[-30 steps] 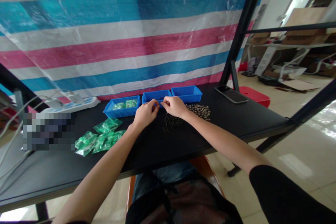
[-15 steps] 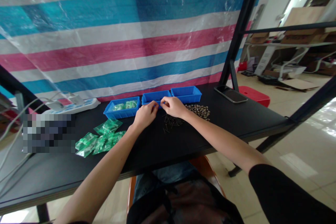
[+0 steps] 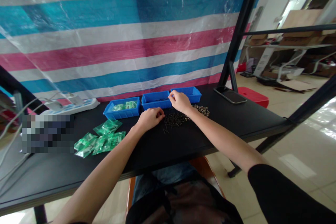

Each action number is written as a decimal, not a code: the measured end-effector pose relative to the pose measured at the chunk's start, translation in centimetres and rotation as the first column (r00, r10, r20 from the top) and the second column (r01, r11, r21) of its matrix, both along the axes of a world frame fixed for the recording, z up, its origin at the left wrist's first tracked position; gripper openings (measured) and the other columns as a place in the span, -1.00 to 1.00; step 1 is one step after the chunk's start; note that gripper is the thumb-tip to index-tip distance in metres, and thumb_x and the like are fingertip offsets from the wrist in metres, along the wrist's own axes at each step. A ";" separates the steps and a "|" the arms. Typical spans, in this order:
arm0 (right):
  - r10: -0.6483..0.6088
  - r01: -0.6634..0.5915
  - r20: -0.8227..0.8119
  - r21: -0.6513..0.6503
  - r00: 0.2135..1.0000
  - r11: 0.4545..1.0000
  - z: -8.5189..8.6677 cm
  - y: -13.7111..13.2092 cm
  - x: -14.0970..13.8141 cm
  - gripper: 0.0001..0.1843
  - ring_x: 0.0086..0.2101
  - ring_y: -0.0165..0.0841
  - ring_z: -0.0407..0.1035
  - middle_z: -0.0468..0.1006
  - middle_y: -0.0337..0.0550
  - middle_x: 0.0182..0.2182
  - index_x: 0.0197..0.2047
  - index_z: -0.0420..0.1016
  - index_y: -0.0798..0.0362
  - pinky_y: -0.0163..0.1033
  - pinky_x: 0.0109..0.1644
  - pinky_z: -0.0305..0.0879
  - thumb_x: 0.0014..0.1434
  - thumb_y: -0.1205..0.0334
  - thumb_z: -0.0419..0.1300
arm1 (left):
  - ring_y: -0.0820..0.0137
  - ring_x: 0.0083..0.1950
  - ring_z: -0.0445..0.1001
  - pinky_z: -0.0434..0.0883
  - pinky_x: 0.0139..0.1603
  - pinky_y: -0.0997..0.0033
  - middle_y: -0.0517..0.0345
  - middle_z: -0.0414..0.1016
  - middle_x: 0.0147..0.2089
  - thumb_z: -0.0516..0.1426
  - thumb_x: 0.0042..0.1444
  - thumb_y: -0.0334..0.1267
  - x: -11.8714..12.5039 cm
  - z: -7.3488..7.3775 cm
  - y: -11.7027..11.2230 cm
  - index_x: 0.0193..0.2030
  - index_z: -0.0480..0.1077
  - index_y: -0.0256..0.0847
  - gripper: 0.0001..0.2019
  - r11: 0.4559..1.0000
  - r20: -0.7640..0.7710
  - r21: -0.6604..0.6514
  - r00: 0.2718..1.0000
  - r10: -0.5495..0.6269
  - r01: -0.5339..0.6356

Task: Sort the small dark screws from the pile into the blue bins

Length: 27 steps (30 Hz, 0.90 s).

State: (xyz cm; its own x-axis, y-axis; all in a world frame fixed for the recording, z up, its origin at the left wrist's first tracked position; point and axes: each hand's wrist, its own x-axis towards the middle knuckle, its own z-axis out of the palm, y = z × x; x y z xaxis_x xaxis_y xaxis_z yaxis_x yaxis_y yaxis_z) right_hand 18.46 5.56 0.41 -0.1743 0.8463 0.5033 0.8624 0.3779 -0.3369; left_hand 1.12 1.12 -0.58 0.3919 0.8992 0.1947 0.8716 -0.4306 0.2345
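Observation:
My left hand [image 3: 151,118] rests low over the black table, its fingers curled together at the left edge of a pile of dark thin screws [image 3: 173,119]. Whether it holds a screw is too small to see. My right hand [image 3: 180,101] is raised, thumb and fingertips pinched near the right end of the middle blue bin [image 3: 156,104]. What sits in that pinch, if anything, cannot be made out. Some dark thin pieces lie inside the middle bin. Behind my right wrist is a heap of small shiny metal parts [image 3: 202,110], partly covered by the forearm.
The left blue bin [image 3: 123,112] holds green packets, and the right blue bin [image 3: 193,94] stands behind my right hand. Green plastic packets [image 3: 105,141] lie at left. A power strip [image 3: 86,105] with cables and a phone [image 3: 231,95] flank the bins. Black frame posts rise at both sides.
My hands have moved apart from in front of the middle bin. The left has come down and right to the screws; the right has shifted slightly right, exposing the middle bin.

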 end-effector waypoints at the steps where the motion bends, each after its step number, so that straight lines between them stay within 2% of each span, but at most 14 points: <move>1: -0.023 0.023 0.018 -0.008 1.000 1.000 0.0 -0.1 -0.1 -0.80 -0.35 -0.29 0.41 0.53 -0.10 -0.40 -0.20 0.42 0.08 -0.32 -0.33 0.12 0.22 0.20 0.02 | 0.38 -0.33 0.43 0.23 -0.41 0.47 0.21 0.49 -0.35 0.04 0.07 -0.18 0.1 0.0 0.0 -0.25 0.41 -0.11 -0.83 1.000 -0.002 -0.009 1.000 0.014 -0.014; 11: -0.112 0.117 0.115 -0.045 0.987 0.992 0.0 -0.6 -0.6 -0.75 -0.28 -0.21 0.43 0.55 -0.06 -0.30 -0.13 0.40 0.01 -0.27 -0.28 0.18 0.26 0.16 -0.05 | 0.29 -0.23 0.45 0.29 -0.34 0.41 0.13 0.49 -0.24 -0.02 0.11 -0.24 0.4 -0.4 0.1 -0.27 0.37 -0.14 -0.83 0.998 -0.077 -0.022 0.995 0.062 -0.064; 16: -0.125 0.126 0.086 -0.013 0.988 0.992 -0.1 -0.7 -0.7 -0.72 -0.29 -0.20 0.43 0.55 -0.06 -0.32 -0.10 0.41 0.01 -0.26 -0.29 0.18 0.24 0.09 -0.01 | 0.26 -0.18 0.46 0.32 -0.29 0.38 0.09 0.48 -0.16 -0.04 0.15 -0.24 0.2 -0.5 0.2 -0.25 0.33 -0.16 -0.84 0.997 -0.056 0.004 0.995 0.080 -0.080; 18: -0.076 0.076 0.054 0.005 0.996 0.997 0.0 -0.9 -0.9 -0.70 -0.32 -0.24 0.43 0.55 -0.09 -0.36 -0.10 0.41 0.02 -0.28 -0.32 0.16 0.23 0.06 0.01 | 0.25 -0.17 0.46 0.33 -0.26 0.37 0.08 0.48 -0.15 -0.05 0.15 -0.24 0.0 -0.6 0.4 -0.24 0.32 -0.17 -0.84 0.995 -0.028 0.026 0.995 0.093 -0.092; 21: 0.078 -0.077 0.023 -0.011 0.997 0.997 0.2 -1.6 -1.3 -0.73 -0.40 -0.34 0.40 0.53 -0.18 -0.45 -0.17 0.45 0.03 -0.33 -0.37 0.11 0.22 0.07 0.02 | 0.25 -0.16 0.46 0.33 -0.23 0.36 0.07 0.48 -0.16 -0.05 0.16 -0.25 -0.4 -0.5 0.7 -0.25 0.31 -0.18 -0.85 0.993 0.009 0.053 0.994 0.104 -0.105; 27: 0.319 -0.316 0.034 -0.069 0.947 0.946 -0.2 -2.3 -2.1 -0.84 -0.48 -0.41 0.32 0.50 -0.21 -0.50 -0.29 0.48 0.05 -0.35 -0.42 0.04 0.14 0.19 0.11 | 0.25 -0.16 0.46 0.34 -0.20 0.35 0.05 0.48 -0.21 -0.05 0.16 -0.26 -0.8 -0.4 1.0 -0.24 0.31 -0.20 -0.85 0.985 0.074 0.129 0.991 0.109 -0.118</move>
